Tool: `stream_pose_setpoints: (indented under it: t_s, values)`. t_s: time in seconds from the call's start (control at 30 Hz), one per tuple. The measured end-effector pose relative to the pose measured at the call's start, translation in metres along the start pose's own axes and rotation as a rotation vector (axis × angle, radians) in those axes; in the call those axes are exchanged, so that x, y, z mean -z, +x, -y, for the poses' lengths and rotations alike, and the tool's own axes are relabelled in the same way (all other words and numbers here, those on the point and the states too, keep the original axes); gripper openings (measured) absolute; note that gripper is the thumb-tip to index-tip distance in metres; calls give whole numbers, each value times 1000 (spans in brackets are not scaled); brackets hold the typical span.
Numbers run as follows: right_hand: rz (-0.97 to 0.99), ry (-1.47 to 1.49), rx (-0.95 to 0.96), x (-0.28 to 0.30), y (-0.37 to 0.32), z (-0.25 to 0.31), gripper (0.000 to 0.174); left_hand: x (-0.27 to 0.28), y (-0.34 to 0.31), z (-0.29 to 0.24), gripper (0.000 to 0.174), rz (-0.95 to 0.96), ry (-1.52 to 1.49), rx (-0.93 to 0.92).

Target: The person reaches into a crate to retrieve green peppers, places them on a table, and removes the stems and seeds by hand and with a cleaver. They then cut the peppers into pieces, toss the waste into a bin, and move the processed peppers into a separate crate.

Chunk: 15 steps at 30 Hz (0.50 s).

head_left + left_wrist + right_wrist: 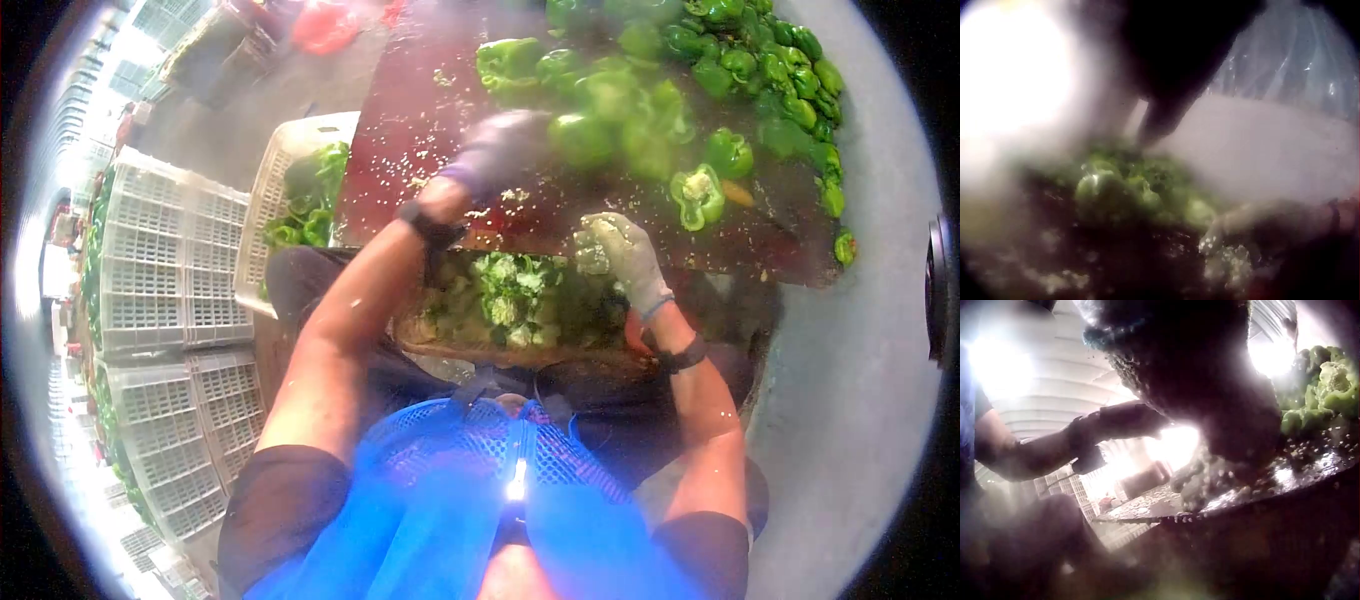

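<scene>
My left hand (pixel 500 145), in a purple glove and blurred, reaches over the dark red tabletop (pixel 410 120) near the green bell peppers (pixel 600 115); its fingers are smeared in the head view. In the left wrist view it is a dark shape over blurred peppers (pixel 1110 194). At the table's near edge, my right hand (pixel 625 255), in a pale glove, grips a seedy pepper core (pixel 592 258). The right wrist view shows that clump of seeds (pixel 1200 484) under the dark glove. An opened pepper half (pixel 697 197) lies beyond the right hand.
Below the table edge, a container holds pepper cores (pixel 515 300). A white crate (pixel 250 235) with green peppers stands at the left, beside stacked white crates (pixel 150 250). A large heap of peppers (pixel 770 75) covers the far right. White seeds lie scattered across the tabletop.
</scene>
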State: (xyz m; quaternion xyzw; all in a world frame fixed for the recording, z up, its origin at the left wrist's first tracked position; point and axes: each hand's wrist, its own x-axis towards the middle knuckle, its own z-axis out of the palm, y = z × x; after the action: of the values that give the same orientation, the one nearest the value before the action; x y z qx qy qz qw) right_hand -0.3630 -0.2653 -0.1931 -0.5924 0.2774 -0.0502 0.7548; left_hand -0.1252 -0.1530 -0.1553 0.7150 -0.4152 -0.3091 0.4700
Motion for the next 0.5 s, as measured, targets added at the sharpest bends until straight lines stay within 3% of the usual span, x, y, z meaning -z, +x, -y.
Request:
stream_pose_setpoints:
  t_s: [0.07, 0.13, 0.23, 0.33, 0.43, 0.5]
  values:
    - [-124, 76, -67, 1, 2, 10, 26, -32, 48, 0, 63, 16, 758, -200]
    - [-144, 61, -10, 7, 7, 16, 38, -45, 85, 8, 74, 111, 891, -144]
    - [-174, 131, -24, 11, 14, 24, 58, -53, 92, -22, 93, 244, 892, 50]
    - [-191, 77, 6, 15, 24, 17, 61, -43, 72, -43, 97, 273, 681, 168]
    - [-202, -78, -28, 9, 32, 15, 65, -43, 49, -24, 99, 127, 491, 118]
    - [-211, -328, 22, 6, 30, 17, 69, -57, 33, -4, 93, 104, 245, 267]
